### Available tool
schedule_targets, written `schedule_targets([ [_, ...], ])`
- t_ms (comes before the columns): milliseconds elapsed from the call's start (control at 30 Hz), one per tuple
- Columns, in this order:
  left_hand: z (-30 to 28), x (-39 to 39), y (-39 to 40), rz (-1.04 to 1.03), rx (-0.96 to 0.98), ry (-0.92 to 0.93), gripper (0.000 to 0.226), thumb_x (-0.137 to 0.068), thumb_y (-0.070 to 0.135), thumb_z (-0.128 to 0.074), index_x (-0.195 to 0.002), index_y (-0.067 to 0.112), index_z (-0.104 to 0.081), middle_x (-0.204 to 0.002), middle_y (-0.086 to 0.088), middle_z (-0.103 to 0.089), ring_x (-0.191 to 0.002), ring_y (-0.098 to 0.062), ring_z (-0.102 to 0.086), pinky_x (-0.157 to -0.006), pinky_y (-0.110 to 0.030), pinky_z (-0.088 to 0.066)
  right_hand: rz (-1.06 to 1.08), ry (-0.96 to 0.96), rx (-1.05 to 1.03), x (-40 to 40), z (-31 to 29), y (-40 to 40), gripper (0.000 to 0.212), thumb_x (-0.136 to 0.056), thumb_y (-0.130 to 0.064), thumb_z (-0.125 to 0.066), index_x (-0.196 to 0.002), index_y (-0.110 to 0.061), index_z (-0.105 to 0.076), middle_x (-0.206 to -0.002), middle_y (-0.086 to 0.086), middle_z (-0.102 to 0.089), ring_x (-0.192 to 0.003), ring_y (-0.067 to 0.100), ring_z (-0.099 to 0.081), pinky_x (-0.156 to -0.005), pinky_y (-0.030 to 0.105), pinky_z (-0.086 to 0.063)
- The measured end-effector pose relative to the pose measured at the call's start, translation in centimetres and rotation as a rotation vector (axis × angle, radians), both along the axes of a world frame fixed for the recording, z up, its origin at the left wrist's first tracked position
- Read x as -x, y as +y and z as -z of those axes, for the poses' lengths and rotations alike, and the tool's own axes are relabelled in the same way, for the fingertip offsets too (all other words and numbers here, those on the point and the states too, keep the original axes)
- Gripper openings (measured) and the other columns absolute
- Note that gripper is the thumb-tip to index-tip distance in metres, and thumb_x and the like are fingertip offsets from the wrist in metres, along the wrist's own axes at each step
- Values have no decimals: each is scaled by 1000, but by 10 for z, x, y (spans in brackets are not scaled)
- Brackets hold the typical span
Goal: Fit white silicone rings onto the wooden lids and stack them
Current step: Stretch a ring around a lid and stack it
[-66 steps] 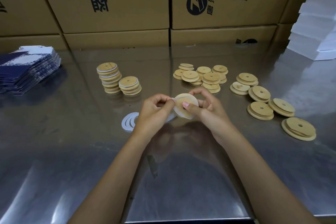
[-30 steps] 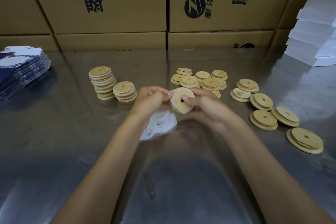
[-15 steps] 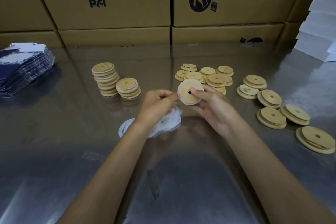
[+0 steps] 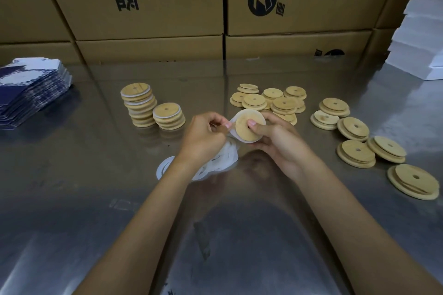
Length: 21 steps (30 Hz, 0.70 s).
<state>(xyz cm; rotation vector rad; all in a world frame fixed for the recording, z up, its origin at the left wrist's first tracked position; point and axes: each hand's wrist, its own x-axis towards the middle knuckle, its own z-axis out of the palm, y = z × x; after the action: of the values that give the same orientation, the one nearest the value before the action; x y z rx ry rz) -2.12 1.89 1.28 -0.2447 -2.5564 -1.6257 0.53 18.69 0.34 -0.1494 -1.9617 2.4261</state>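
My right hand (image 4: 275, 141) holds a round wooden lid (image 4: 247, 129) upright above the metal table (image 4: 96, 175), thumb near its centre hole. A white silicone ring (image 4: 236, 116) runs round the lid's edge, and my left hand (image 4: 203, 137) pinches that ring at the lid's left side. Under my left hand lies a loose pile of white rings (image 4: 215, 163). Two stacks of ringed lids stand to the left, a tall stack (image 4: 139, 108) and a shorter stack (image 4: 169, 116). Bare lids lie in a heap (image 4: 271, 102) behind my hands and spread out at the right (image 4: 354, 141).
Brown cardboard boxes (image 4: 153, 2) with printed characters wall off the back of the table. A pile of blue and white flat cartons (image 4: 28, 88) sits at the far left. White foam sheets (image 4: 422, 38) are stacked at the far right.
The lid stays held in my right hand while my left fingers have shifted round its left edge, pulling the white ring over it. The view has shifted slightly.
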Motion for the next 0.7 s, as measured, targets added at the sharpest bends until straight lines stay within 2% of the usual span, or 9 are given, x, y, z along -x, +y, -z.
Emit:
schedule_targets([
  [100, -1, -2, 1, 52, -33, -6, 10, -92, 24, -65, -84, 20, -70, -56, 19, -57, -50, 3, -47, -50, -10, -35, -10, -16, 58, 1, 1, 2, 21, -95, -11, -66, -115, -8, -69, -115, 15, -73, -111, 31, -69, -84, 34, -56],
  [200, -1, -4, 2, 57, -77, 0, 12, -92, 27, -66, -85, 18, -72, -53, 20, -56, -49, 4, -48, -50, -8, -35, -40, -23, 101, 0, 1, 2, 19, -95, -12, -66, -114, -10, -69, -105, 9, -75, -103, 25, -72, -80, 31, -57],
  [400, -2, -6, 2, 60, -52, -64, 14, -90, 29, -68, -87, 16, -73, -62, 11, -58, -50, -2, -44, -53, -16, -37, -49, -34, 152, -1, 2, 2, 17, -93, -13, -68, -110, -12, -69, -97, 3, -75, -94, 18, -73, -73, 26, -57],
  [567, -5, -7, -1, 80, -50, -107, 14, -92, 25, -66, -88, 14, -73, -64, 6, -58, -56, -6, -45, -58, -20, -39, -66, -45, 165, 0, 4, -1, 18, -93, -13, -68, -111, -12, -67, -99, 5, -75, -96, 19, -74, -74, 28, -57],
  [700, -4, -7, -1, 112, -52, -146, 23, -95, 28, -61, -84, 13, -74, -75, -4, -64, -68, -17, -47, -69, -29, -40, -84, -38, 182, 0, 4, -1, 18, -95, -15, -66, -112, -12, -67, -99, 3, -76, -98, 20, -74, -81, 30, -57],
])
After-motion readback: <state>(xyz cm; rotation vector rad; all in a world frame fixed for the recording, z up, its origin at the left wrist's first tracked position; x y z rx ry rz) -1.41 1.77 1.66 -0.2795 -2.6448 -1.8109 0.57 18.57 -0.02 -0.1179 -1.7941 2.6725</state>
